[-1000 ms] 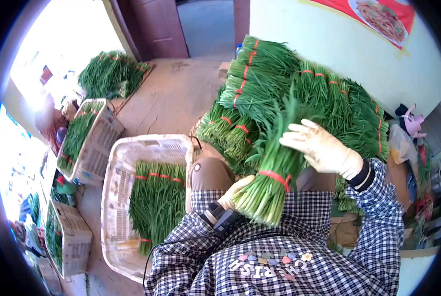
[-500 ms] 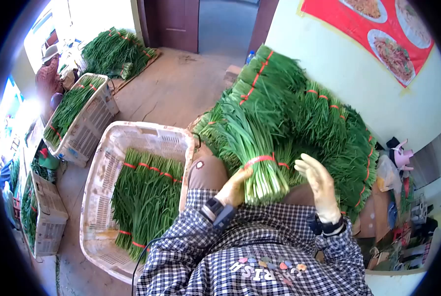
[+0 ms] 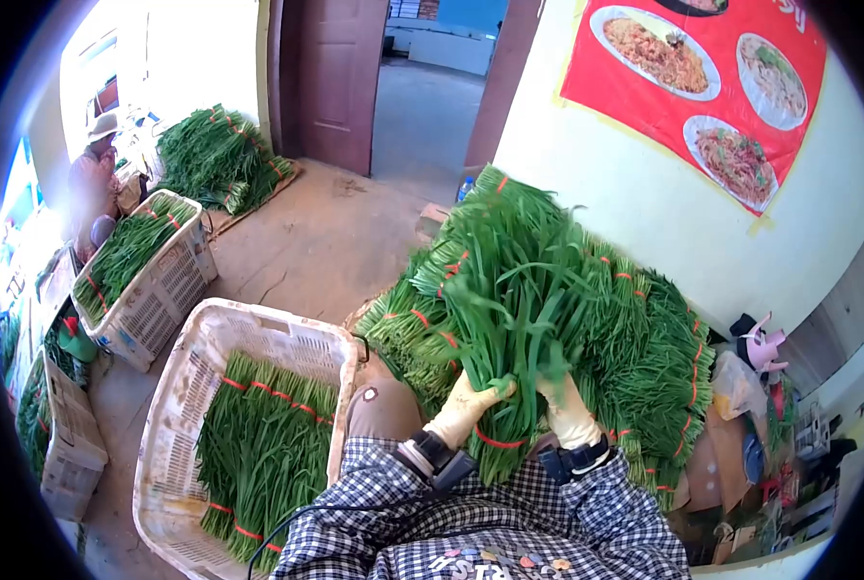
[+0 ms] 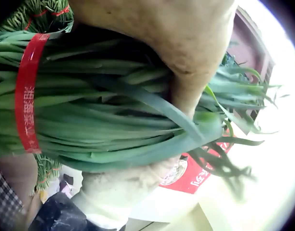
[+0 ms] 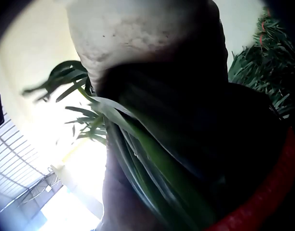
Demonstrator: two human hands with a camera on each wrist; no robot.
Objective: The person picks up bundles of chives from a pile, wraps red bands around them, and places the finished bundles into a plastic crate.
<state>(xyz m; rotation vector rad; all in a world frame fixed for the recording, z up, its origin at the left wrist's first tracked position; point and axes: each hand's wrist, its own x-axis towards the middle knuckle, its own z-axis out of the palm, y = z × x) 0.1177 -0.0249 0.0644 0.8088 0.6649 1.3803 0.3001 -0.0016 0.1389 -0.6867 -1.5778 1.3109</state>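
A leafy green bundle (image 3: 509, 406) stands upright between the two gloved hands in the head view, its leaves fanning out at the top. My left hand (image 3: 466, 411) grips it from the left and my right hand (image 3: 569, 414) from the right, both above a red band (image 3: 499, 441). In the left wrist view, the printed red band (image 4: 29, 94) circles the bundle, and the left glove (image 4: 186, 43) curls over the leaves. Dark shadow hides much of the bundle in the right wrist view, below the pale glove (image 5: 133, 38).
A white crate (image 3: 152, 464) with banded bundles stands at the left, beside the knee. Behind the hands is a large pile of banded greens (image 3: 645, 358). Further left are more crates (image 3: 166, 300) and a seated person (image 3: 94, 184). A red poster (image 3: 587, 77) hangs on the wall.
The bundle has turned from tilted, with its cut ends showing, to upright with leaves spread. The right hand has moved in from beside the bundle and now grips it.
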